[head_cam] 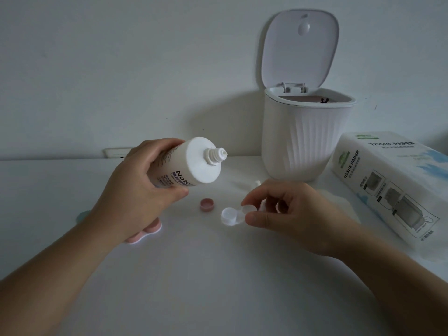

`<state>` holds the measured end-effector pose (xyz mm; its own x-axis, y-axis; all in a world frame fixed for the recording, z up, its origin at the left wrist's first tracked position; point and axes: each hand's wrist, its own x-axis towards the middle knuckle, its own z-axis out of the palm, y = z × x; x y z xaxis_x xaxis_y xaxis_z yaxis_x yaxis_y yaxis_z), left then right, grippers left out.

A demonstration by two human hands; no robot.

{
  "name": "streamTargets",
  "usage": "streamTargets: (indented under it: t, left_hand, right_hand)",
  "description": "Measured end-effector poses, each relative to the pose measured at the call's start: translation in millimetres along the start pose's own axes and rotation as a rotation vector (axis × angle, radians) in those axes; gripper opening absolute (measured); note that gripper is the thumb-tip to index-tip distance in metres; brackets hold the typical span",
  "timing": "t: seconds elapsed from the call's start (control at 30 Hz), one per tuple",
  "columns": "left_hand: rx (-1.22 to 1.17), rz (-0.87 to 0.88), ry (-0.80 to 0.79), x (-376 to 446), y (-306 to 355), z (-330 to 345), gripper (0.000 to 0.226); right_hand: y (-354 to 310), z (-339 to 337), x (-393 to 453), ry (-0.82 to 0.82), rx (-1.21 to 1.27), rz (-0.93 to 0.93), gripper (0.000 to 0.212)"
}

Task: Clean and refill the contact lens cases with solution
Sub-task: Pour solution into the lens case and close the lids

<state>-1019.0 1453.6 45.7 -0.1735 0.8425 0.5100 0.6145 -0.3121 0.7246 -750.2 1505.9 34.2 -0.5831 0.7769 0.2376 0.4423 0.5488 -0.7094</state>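
Note:
My left hand (143, 187) grips a white solution bottle (191, 163), tilted on its side with its uncapped nozzle pointing right, above the table. My right hand (288, 214) pinches the right end of a clear white contact lens case (230, 217) that lies on the white table (218, 275); both of its wells are uncovered. A pink screw cap (207, 204) lies open side up just left of that case. A pink lens case (150, 232) lies under my left wrist, mostly hidden.
A white ribbed bin (305, 139) with its lid up stands at the back right. A tissue paper pack (392, 185) lies at the right edge. A white tissue lies under my right hand. A small teal thing (82, 215) peeks out left of my left arm.

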Motion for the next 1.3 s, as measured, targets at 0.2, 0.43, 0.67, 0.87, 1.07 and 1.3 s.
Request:
streamTargets:
  t: [0.2,0.43,0.67,0.87,1.07,1.3]
  left_hand:
    - [-0.102,-0.096,-0.017,-4.9,11.5,3.9,0.070]
    - [-0.121,-0.157,-0.049,-7.1,15.0,1.9,0.067]
    - [-0.182,-0.160,-0.076,-4.0,13.7,2.6,0.066]
    - [-0.172,-0.148,-0.066,-3.7,12.0,3.4,0.067]
    - [-0.146,-0.121,-0.056,-4.8,6.7,3.6,0.067]
    - [-0.095,-0.094,-0.064,-4.5,5.3,2.4,0.068]
  right_hand:
    - [5.6,3.7,2.2,-0.101,-0.045,-0.018,0.021]
    - [4.1,4.8,2.0,-0.130,-0.086,-0.031,0.017]
    - [2.9,6.2,0.9,-0.154,-0.176,-0.025,0.021]
    - [2.3,5.8,0.4,-0.101,-0.158,0.013,0.015]
    - [0.2,4.8,-1.2,-0.121,-0.236,0.009,0.011]
    - [-1.8,8.3,-1.3,-0.153,-0.197,-0.015,0.006]
